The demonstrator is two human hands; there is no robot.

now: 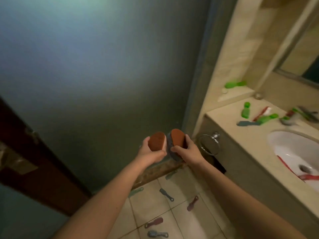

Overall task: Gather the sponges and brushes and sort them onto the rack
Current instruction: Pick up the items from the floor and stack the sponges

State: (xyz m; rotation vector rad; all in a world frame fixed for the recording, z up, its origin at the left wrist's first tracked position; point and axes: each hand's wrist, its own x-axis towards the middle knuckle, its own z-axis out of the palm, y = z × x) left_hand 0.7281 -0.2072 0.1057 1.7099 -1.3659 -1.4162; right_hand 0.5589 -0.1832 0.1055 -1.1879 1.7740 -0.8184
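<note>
I hold two sponges side by side in front of a frosted glass panel. My left hand (151, 151) grips an orange sponge with a pale underside (157, 141). My right hand (187, 149) grips an orange sponge backed by a grey scouring layer (177, 138). The two sponges nearly touch. Several small brushes lie on the tiled floor below, among them a grey one (166, 194), a mauve one (193, 203), another mauve one (154, 222) and a bristled one (158, 234). No rack is in view.
A beige vanity counter (222, 116) on the right carries green bottles (246, 110), a teal brush (248, 123) and toothbrushes. A white sink (293, 145) holds a red brush. A chrome towel ring (208, 144) hangs on the vanity's side. A dark wooden door (25, 152) stands at left.
</note>
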